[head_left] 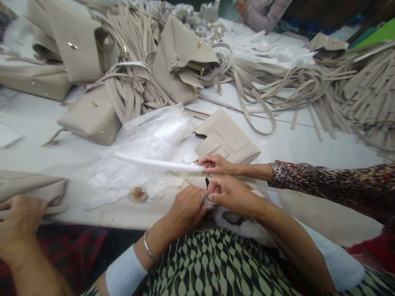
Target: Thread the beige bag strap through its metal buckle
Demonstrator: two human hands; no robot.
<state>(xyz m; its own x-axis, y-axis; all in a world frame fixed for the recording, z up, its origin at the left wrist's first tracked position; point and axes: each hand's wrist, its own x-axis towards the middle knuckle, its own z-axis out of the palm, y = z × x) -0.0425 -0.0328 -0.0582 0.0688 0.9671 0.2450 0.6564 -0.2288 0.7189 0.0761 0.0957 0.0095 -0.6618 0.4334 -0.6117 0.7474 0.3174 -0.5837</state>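
My left hand (pixel 187 209) and my right hand (pixel 230 192) meet at the table's near edge, both pinched on a small beige leather piece (pixel 197 181) that lies under them. What my fingertips grip is mostly hidden. Just beyond, a co-worker's hand (pixel 216 164) in a leopard-print sleeve holds the end of a long white tube (pixel 157 163) and rests by a beige handbag (pixel 228 139). Clear plastic wrap (pixel 148 144) lies under the tube.
Finished beige handbags (pixel 92 117) and heaps of beige straps (pixel 364 90) cover the far side of the white table (pixel 308 144). Another person's hand (pixel 18 218) holds a beige piece (pixel 31 187) at the left. A small round amber thing (pixel 138 194) sits near the edge.
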